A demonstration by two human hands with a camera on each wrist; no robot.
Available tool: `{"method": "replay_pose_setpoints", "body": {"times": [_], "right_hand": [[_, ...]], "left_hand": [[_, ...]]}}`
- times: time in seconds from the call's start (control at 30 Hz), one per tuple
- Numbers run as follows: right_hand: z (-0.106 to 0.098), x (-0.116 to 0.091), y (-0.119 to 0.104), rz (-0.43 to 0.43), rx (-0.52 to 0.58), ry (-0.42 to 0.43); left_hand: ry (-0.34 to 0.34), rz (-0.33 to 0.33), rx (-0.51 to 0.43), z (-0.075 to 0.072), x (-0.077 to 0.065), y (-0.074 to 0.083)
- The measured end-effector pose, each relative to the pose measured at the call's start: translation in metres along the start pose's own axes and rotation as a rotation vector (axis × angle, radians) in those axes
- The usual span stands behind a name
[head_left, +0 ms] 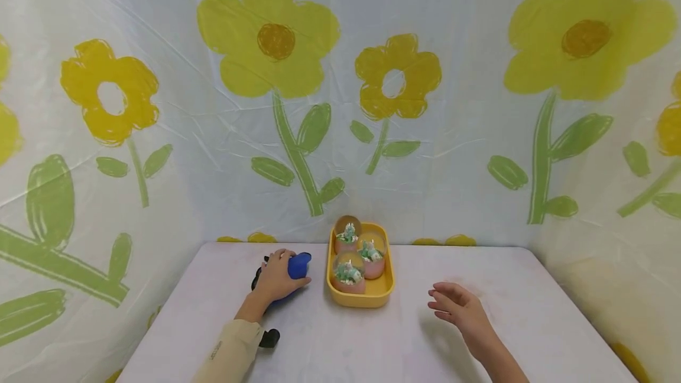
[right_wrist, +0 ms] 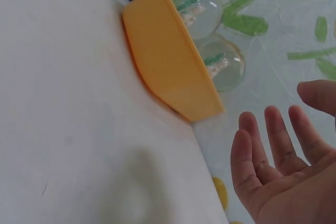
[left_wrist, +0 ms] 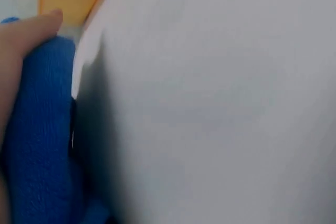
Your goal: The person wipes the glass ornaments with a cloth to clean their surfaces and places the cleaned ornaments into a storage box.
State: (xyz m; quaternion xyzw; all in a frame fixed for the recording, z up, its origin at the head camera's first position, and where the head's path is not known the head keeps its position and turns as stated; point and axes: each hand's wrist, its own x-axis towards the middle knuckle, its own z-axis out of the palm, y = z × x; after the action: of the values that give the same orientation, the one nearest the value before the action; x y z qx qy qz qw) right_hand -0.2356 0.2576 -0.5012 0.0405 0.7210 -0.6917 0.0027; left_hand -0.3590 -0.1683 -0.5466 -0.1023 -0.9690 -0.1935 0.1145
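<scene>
My left hand point(head_left: 276, 276) grips a soft blue fabric thing with black parts point(head_left: 300, 265) on the table, left of a yellow tray. In the left wrist view, the blue fabric point(left_wrist: 42, 129) has a towel-like nap, and the thumb lies along its top; its exact kind I cannot tell. Three snow globes point(head_left: 349, 273) with pink bases and small white and green figures stand in the yellow tray point(head_left: 336, 299). To the tray's right, my right hand point(head_left: 461, 311) hovers over the table, fingers apart and loosely bent, holding nothing.
The pale table point(head_left: 372, 347) backs onto a white curtain point(head_left: 457, 194) printed with yellow flowers, which also closes off both sides. A small black object point(head_left: 269, 338) shows beside my left wrist.
</scene>
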Motion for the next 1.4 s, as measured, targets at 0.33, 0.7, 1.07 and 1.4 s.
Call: {"method": "replay_pose_setpoints", "body": {"times": [0.33, 0.7, 1.07, 1.4], "right_hand": [[-0.004, -0.006, 0.003, 0.017, 0.001, 0.018], [-0.003, -0.015, 0.004, 0.069, 0.061, -0.052], [0.000, -0.033, -0.022, 0.141, 0.218, -0.245], [-0.004, -0.036, -0.021, 0.124, 0.202, -0.246]], "left_hand": [[0.001, -0.101, 0.183, -0.003, -0.007, -0.007], [0.037, -0.078, 0.026, 0.012, -0.016, 0.007], [-0.005, -0.081, -0.149, 0.013, -0.010, -0.015], [-0.063, -0.055, -0.026, 0.006, 0.008, -0.041]]}}
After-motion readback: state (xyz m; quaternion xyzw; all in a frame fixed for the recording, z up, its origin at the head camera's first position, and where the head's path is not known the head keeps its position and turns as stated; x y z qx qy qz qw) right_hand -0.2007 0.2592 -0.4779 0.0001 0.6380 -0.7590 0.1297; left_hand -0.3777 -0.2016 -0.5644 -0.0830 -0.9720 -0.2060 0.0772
